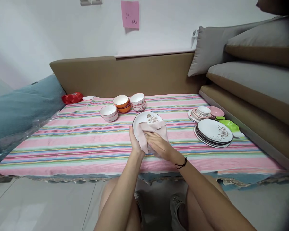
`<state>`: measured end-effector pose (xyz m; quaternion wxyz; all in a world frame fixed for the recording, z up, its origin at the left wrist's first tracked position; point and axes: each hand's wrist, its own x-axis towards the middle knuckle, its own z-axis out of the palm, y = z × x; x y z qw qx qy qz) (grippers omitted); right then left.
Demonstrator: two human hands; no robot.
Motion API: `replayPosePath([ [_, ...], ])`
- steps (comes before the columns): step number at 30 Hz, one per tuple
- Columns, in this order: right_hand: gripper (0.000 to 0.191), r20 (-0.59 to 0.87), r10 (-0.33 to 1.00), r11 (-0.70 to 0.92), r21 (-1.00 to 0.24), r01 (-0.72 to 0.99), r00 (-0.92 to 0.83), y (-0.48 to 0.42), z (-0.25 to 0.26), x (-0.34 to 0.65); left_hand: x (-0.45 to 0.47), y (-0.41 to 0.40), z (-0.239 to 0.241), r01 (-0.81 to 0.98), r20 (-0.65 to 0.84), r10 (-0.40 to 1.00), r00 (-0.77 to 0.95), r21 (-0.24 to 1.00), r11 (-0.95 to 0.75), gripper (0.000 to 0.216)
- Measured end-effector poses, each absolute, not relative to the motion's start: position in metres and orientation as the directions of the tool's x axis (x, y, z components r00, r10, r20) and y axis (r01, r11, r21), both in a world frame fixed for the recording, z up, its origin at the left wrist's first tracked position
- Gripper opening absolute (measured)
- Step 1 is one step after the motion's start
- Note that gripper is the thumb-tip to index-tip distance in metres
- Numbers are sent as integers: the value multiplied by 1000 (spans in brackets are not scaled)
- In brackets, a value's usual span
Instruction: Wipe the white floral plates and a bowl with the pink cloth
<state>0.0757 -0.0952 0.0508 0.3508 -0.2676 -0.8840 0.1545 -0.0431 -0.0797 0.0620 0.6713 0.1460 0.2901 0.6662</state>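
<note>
A round white plate (141, 118) with a dark rim and a brown flower print is held up over the striped cloth in front of me. My left hand (135, 143) grips it by its lower left edge, with part of the fingers hidden under the plate and the rag. Over the plate's lower half lies a pale pink rag (162, 129). My right hand (159, 146) has its fingers on this rag and presses it against the plate, folds of it bunched around the fingertips.
Stacked white bowls (109, 111), orange bowls (121, 101) and patterned bowls (137, 99) stand beyond my hands. At right lie a stack of flowered plates (214, 131), small dishes (203, 110), a pink dish (216, 111) and a green dish (229, 125). Cushions (255, 77) border the right side.
</note>
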Motion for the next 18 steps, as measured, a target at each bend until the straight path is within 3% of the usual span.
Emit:
replayPosePath([
  [4, 43, 538, 674, 734, -413, 539, -506, -83, 45, 86, -31, -87, 58, -799, -132, 990, 43, 590, 114, 50],
  [9, 34, 606, 755, 561, -396, 727, -252, -80, 41, 94, -27, -83, 59, -816, -145, 989, 5, 572, 88, 51],
  [13, 30, 612, 739, 633, -488, 601, -282, -93, 42, 85, -38, -73, 61, -841, -192, 975, -111, 541, 11, 54],
  [16, 28, 604, 670, 741, -512, 434, -432, -100, 44, 73, -42, -73, 60, -824, -224, 974, 3, 552, 130, 56],
  [18, 27, 629, 635, 771, -480, 418, -449, -100, 45, 68, -39, -77, 57, -801, -245, 965, 92, 558, 218, 51],
])
